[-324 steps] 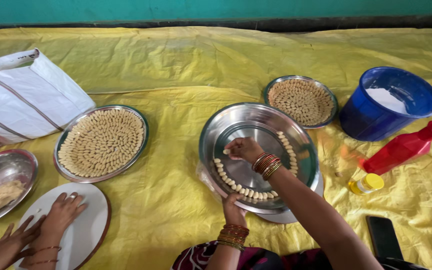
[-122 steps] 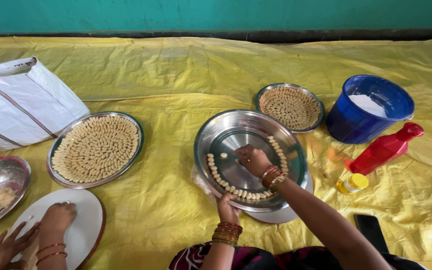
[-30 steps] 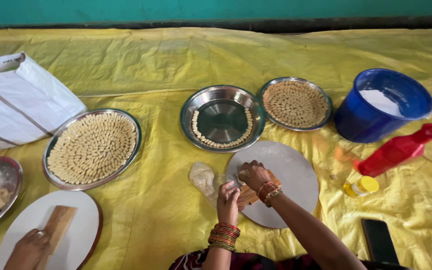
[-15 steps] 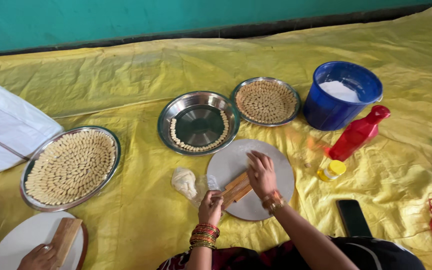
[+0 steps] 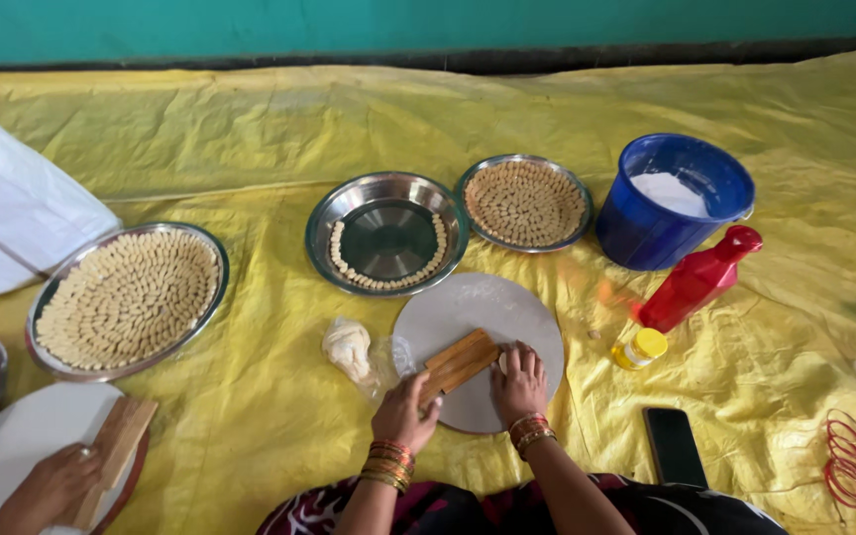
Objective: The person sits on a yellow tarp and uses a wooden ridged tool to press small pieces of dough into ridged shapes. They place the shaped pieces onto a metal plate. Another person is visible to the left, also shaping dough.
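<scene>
Wooden block [image 5: 459,363]: lies on round grey board [image 5: 507,307], long axis diagonal, low-left to high-right. Left hand [image 5: 404,412] fingers curled, gripping low end; right hand [image 5: 519,383] flat, fingers together, beside high end.

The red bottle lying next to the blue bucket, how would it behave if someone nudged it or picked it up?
The red bottle lies on its side on the crumpled yellow sheet, so a nudge would probably roll it, though the wrinkles may slow it. It looks like stiff plastic, likely keeping its shape when gripped. How full it is cannot be seen, so its weight is uncertain.
</scene>
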